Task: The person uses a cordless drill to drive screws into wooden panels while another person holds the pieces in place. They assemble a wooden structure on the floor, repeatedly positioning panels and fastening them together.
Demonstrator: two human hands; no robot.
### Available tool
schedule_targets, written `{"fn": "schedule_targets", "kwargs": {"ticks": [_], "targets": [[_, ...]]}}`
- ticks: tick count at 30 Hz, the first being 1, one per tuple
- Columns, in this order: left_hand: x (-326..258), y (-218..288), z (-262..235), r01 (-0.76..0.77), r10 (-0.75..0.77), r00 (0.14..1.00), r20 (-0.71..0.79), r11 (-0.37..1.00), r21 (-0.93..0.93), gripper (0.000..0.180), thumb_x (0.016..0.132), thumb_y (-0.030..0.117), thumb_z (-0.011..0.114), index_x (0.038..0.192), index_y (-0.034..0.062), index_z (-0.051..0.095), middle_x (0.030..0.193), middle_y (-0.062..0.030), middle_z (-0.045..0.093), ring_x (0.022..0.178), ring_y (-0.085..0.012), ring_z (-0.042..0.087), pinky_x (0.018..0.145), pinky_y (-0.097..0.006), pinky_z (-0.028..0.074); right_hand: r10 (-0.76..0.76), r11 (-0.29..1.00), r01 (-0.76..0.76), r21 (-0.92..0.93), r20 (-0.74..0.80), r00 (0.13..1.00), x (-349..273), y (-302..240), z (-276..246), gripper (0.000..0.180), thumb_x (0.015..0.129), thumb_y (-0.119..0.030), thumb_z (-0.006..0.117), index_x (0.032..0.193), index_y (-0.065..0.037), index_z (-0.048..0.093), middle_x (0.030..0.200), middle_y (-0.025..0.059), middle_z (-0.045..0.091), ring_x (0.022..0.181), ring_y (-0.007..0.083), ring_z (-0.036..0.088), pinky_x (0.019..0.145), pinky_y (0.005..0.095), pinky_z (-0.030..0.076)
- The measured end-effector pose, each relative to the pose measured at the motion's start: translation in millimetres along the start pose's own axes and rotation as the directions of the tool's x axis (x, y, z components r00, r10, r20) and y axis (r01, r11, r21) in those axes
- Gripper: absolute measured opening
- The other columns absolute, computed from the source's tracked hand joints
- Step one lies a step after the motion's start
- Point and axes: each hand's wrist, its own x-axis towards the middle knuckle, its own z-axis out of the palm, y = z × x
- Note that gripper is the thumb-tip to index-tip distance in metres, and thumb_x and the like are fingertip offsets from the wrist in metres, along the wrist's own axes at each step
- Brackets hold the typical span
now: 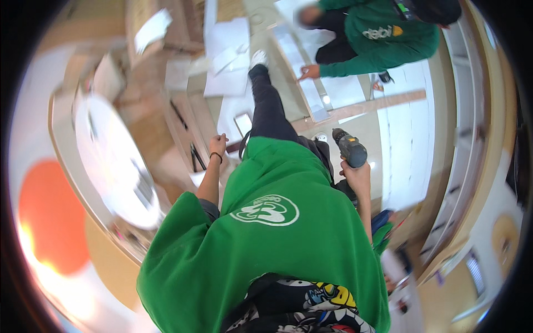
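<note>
My right hand (357, 173) is wrapped round the grip of a cordless drill (352, 149), dark with a yellowish band. The drill's nose points up and away to the left. My left hand (218, 144), with a dark band at the wrist, is held out at the left with its fingers curled in. Whether anything small is inside those fingers cannot be made out. Just right of that hand, a white rectangular piece with a dark edge (242, 123) lies near my leg.
A co-worker's hand (310, 72) touches a long pale panel (294, 69) ahead. A wooden strip (383, 103) crosses the floor at the right. White sheets (227, 61) lie ahead, and dark slim tools (196, 157) rest on wood at the left. Beyond stands a white oval-topped table (111, 155).
</note>
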Motion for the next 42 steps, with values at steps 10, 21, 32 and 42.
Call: {"fn": "schedule_targets", "kwargs": {"ticks": [10, 21, 32, 42], "targets": [[-187, -85, 157, 0.23, -0.305, 0.929, -0.21, 0.919, -0.32, 0.022, 0.08, 0.025, 0.058, 0.091, 0.0084, 0.066, 0.088, -0.0194, 0.067, 0.087, -0.035, 0.064, 0.079, -0.041, 0.05, -0.039, 0.95, 0.112, -0.29, 0.245, 0.969, -15, 112, -60, 0.018, 0.078, -0.008, 0.063, 0.093, 0.003, 0.063, 0.073, 0.0077, 0.064, 0.052, 0.0141, 0.061, 0.048, 0.0288, 0.047], [-131, -191, 256, 0.615, -0.642, 0.762, -0.086, 0.759, -0.214, 0.053, 0.071, 0.044, 0.067, 0.107, 0.0064, 0.06, 0.12, -0.0178, 0.053, 0.109, -0.0311, 0.054, 0.087, -0.042, 0.047, 0.105, 0.544, 0.482, -0.687, 0.626, 0.773, 39, 160, -59, 0.022, 0.079, -0.006, 0.059, 0.099, 0.001, 0.061, 0.078, 0.0068, 0.065, 0.058, 0.012, 0.06, 0.053, 0.0282, 0.049], [228, -282, 357, 0.621, -0.527, 0.75, -0.399, 0.769, 0.151, 0.138, 0.043, 0.071, 0.076, 0.143, -0.0022, 0.017, 0.135, -0.0168, 0.04, 0.126, -0.0274, 0.036, 0.099, -0.037, 0.034, 0.068, 0.579, 0.211, -0.788, 0.305, 0.95, 182, 263, -5, 0.029, 0.073, -0.002, 0.058, 0.101, 0.002, 0.06, 0.089, 0.0112, 0.064, 0.077, 0.0202, 0.061, 0.069, 0.0335, 0.049], [232, -318, 386, 0.606, -0.485, 0.77, -0.414, 0.759, 0.238, 0.128, 0.049, 0.056, 0.077, 0.145, 0.0026, 0.01, 0.121, -0.0161, 0.044, 0.113, -0.0293, 0.042, 0.096, -0.036, 0.034, 0.169, 0.608, 0.074, -0.79, 0.22, 0.961, 203, 277, -11, 0.027, 0.075, -0.003, 0.057, 0.101, 0.001, 0.06, 0.086, 0.0106, 0.064, 0.069, 0.0187, 0.061, 0.064, 0.0314, 0.048]]}}
